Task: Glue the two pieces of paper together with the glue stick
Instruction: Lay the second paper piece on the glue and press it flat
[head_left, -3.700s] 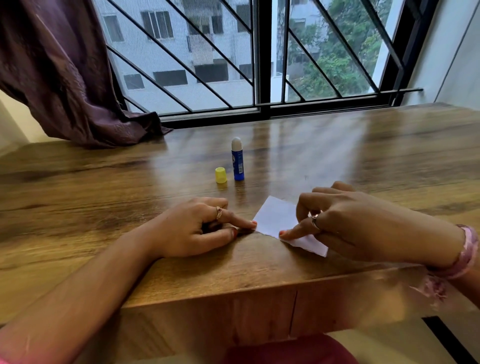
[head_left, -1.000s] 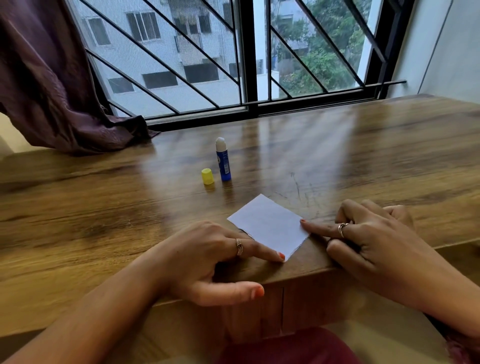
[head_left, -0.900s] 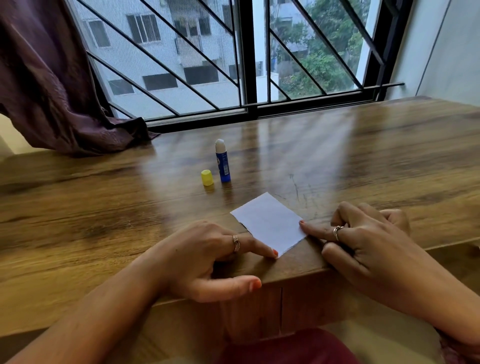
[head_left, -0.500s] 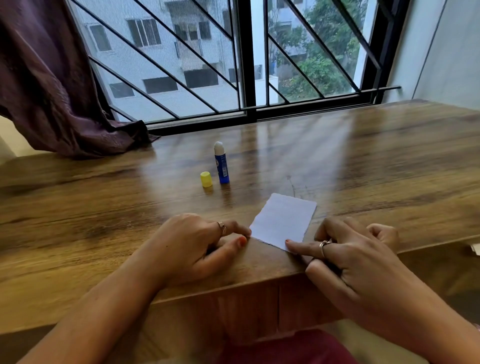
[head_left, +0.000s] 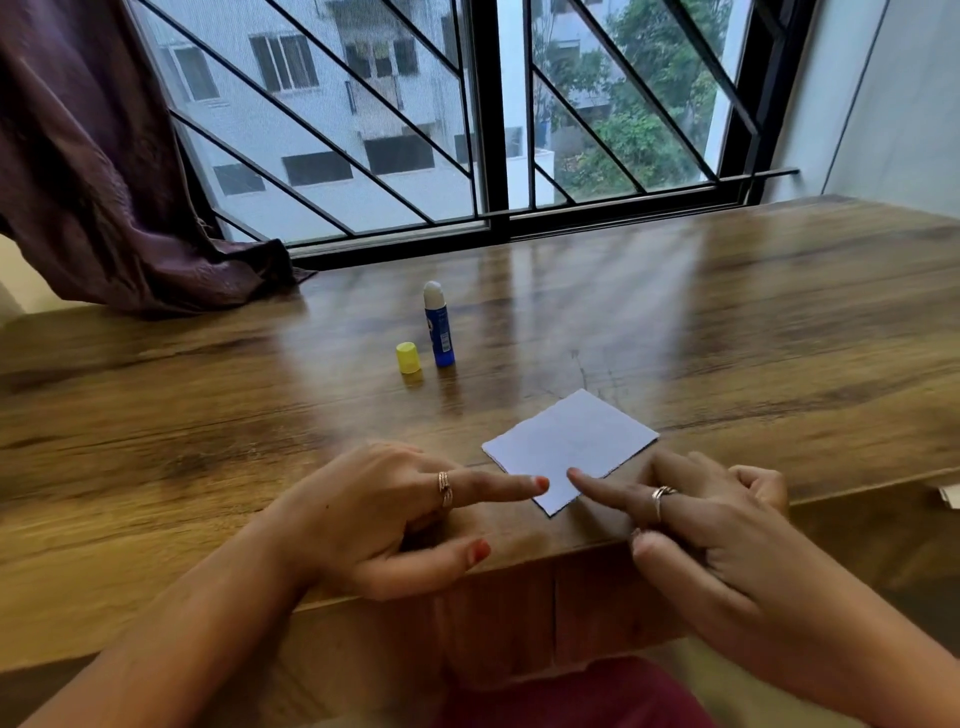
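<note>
At the lower centre of the frame, the left hand (head_left: 384, 519) and the right hand (head_left: 701, 525) each extend a straight forefinger onto the white rectangular sheet of paper (head_left: 569, 449). Neither grip holds anything; both press down only. The paper lies flat on the brown wood-grain worktop (head_left: 208, 426), its nearest corner close to the front edge. Only one sheet outline is visible, so the two pieces appear to be stacked; whether they are bonded cannot be determined.

Risks, as judgement:
- Uneven fingertip pressure may slide the upper piece off register while the glue is wet.
- A push toward the lower edge of the frame could carry the paper over the worktop edge.
- Unpressed corners may lift.
- Squeezed-out glue could stick the paper to the worktop.

Farther up, at centre, the blue cylindrical glue stick (head_left: 438, 325) stands upright and uncapped; its small yellow plastic cap (head_left: 408, 357) stands just beside it, to the left. An open stick may dry or topple if knocked.

Nothing lies between the hands and the glue stick. A purple fabric curtain (head_left: 104, 182) hangs at upper left, and a black-barred window (head_left: 491, 114) fills the upper centre.
</note>
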